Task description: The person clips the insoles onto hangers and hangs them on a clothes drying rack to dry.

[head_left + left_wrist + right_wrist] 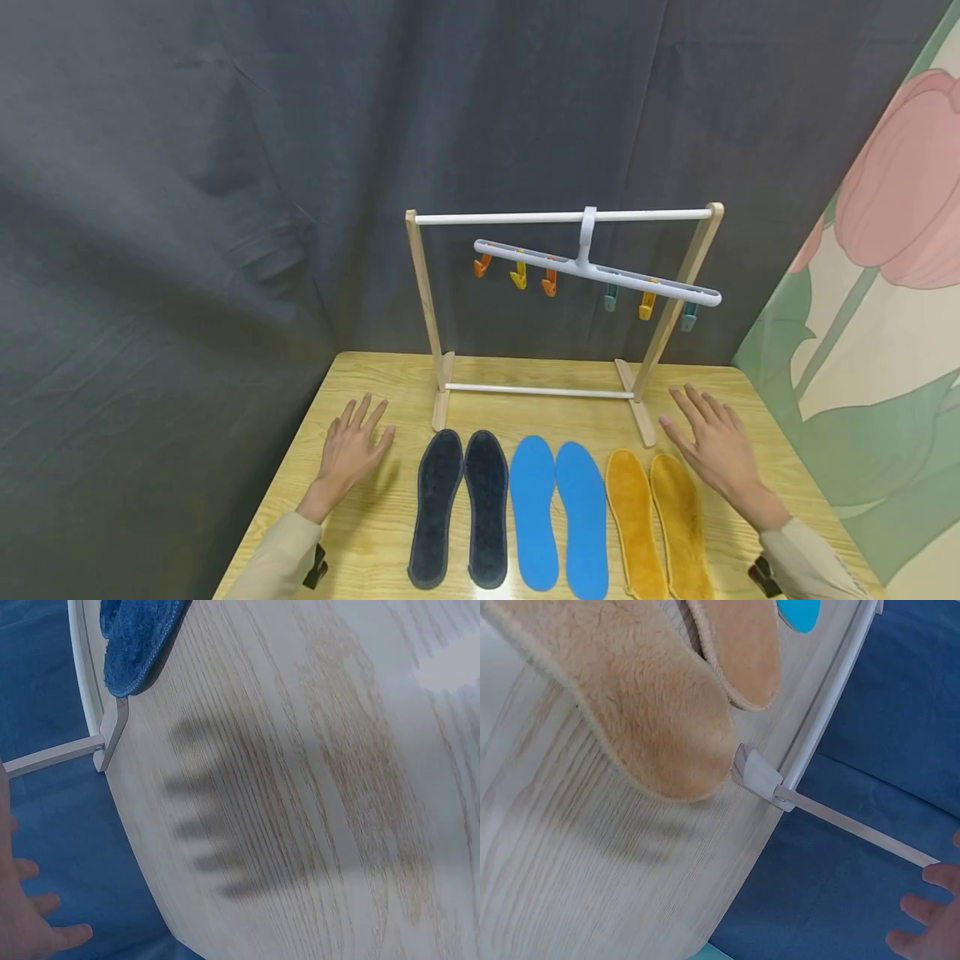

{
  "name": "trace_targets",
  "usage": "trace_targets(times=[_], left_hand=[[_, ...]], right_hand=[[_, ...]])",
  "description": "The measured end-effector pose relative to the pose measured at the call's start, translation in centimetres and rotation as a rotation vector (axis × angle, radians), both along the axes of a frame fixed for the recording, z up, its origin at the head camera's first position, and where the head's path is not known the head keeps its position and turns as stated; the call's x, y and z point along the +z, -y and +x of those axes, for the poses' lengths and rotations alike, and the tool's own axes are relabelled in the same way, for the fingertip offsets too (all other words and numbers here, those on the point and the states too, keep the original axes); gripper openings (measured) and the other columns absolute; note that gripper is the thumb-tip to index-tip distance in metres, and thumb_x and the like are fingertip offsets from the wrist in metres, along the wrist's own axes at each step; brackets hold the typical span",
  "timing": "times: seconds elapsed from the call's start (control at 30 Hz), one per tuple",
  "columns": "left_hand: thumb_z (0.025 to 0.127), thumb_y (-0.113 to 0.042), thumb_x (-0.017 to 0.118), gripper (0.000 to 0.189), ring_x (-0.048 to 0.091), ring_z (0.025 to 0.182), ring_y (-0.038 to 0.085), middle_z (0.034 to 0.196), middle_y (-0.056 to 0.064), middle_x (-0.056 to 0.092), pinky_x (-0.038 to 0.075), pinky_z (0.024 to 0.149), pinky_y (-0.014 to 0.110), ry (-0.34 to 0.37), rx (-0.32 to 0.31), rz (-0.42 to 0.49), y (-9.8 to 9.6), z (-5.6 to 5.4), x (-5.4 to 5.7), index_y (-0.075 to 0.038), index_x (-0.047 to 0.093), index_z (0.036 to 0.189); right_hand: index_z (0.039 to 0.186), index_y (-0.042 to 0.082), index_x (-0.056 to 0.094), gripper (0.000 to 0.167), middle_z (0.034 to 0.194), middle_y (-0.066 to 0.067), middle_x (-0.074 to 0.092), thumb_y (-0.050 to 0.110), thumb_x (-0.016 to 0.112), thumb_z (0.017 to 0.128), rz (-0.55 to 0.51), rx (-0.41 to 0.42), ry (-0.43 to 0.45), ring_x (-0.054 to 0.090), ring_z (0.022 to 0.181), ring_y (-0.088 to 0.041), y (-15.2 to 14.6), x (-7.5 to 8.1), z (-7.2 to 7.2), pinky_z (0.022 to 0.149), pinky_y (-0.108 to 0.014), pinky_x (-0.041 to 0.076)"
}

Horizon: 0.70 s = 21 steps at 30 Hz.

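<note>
My left hand hovers over the left side of the table with fingers spread, holding nothing; its shadow falls on the wood. My right hand, also spread and holding nothing, is to the right of a pair of yellow insoles, which look fleecy in the right wrist view. Left of those lies a pair of blue insoles. A pair of dark fleecy insoles lies nearest my left hand. All three pairs are side by side, toes toward the rack.
Behind the insoles stands a wooden rack with a white top bar. From it hangs a tilted white hanger bearing several orange, yellow and teal clips. A dark curtain backs the table; a flowered wall is at right.
</note>
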<state>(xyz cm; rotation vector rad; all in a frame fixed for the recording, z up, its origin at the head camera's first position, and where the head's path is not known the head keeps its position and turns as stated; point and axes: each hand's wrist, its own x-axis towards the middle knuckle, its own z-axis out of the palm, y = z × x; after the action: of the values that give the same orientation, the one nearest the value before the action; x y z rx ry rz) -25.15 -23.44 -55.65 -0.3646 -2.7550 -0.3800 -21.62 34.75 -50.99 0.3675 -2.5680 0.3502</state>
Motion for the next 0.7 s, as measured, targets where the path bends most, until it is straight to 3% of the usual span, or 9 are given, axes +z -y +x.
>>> trace_targets(times=[0.27,0.7], left_hand=[[0.099,-0.045,0.055,0.058,0.035,0.136,0.047,0.152,0.021,0.038,0.035,0.1,0.068,-0.032,-0.013,0.02,-0.1,0.0,-0.4,-0.013,0.05,0.147],[0.099,-0.042,0.056,0.054,0.042,0.129,0.052,0.148,0.025,0.042,0.043,0.091,0.069,-0.073,-0.035,0.063,-0.2,0.4,-0.9,-0.011,0.053,0.143]], right_hand=[[0.14,-0.002,0.051,0.055,0.139,-0.033,0.047,0.033,0.059,0.1,-0.035,0.04,-0.027,0.044,0.121,-0.056,0.5,0.1,-0.2,0.101,-0.064,0.033],[0.143,-0.001,0.048,0.056,0.142,-0.032,0.044,0.033,0.06,0.099,-0.074,0.045,0.031,0.043,0.123,-0.056,1.4,0.1,-0.2,0.096,-0.068,0.036]])
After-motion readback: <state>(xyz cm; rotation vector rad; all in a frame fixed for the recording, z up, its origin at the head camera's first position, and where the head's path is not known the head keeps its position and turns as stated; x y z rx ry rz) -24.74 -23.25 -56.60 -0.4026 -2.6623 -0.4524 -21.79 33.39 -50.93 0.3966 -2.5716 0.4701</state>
